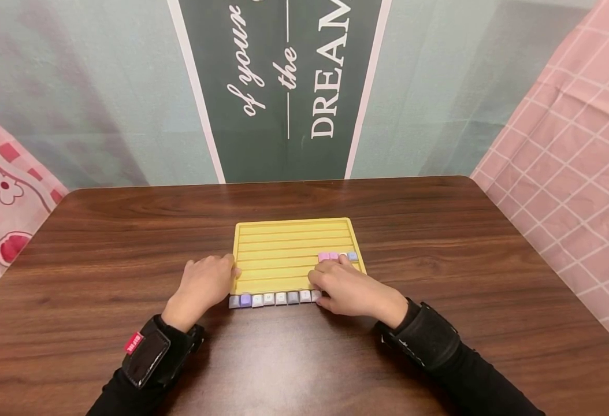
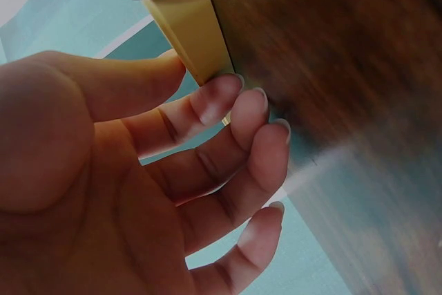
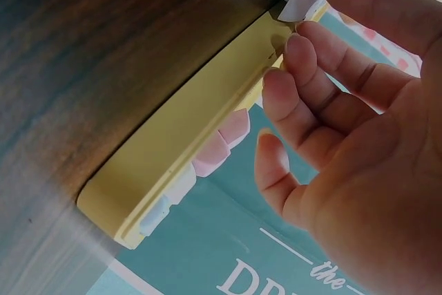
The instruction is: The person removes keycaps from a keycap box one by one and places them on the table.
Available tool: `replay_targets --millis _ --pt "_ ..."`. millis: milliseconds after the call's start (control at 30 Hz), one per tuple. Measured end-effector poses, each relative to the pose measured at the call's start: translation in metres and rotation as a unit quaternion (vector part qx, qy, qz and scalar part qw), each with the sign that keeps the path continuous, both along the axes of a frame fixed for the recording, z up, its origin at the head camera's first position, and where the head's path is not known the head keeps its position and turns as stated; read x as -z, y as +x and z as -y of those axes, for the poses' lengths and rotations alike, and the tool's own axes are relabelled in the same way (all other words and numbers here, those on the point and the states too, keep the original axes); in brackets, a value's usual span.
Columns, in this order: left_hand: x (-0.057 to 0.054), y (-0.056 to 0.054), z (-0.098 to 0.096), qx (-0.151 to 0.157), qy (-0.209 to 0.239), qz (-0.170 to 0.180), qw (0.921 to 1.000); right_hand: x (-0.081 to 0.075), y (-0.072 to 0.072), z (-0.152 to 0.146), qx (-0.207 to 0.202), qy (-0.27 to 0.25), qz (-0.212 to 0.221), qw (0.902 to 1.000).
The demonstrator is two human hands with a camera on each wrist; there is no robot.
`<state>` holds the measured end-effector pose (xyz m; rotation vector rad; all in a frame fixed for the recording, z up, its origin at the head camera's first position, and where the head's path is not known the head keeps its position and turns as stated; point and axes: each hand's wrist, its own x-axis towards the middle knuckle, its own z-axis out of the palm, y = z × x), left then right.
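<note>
A flat yellow tray with long straight grooves (image 1: 273,263) lies on the shiny brown wood counter (image 1: 127,242), and the left hand (image 1: 208,280) grips its left side with the thumb and a bent finger. The right hand (image 1: 348,289) has bent fingers at the tray's front right part, with its thumb by the last key in a row of little square grey, white and purple keys (image 1: 268,299) along the front edge, but I cannot tell if it pinches that key. Four more little square keys, pink, white and blue (image 1: 323,256), sit side by side in the tray near its right side.
</note>
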<state>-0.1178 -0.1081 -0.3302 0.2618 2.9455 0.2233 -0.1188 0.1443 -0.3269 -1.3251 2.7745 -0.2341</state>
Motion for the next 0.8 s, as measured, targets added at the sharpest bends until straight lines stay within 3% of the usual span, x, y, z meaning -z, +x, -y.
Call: replay_targets --millis 800 --pt "-0.0014 0.0002 -0.0004 0.0 -0.003 0.009 1.0 -0.0001 -0.0005 0.0002 0.003 0.004 0.011 0.9999"
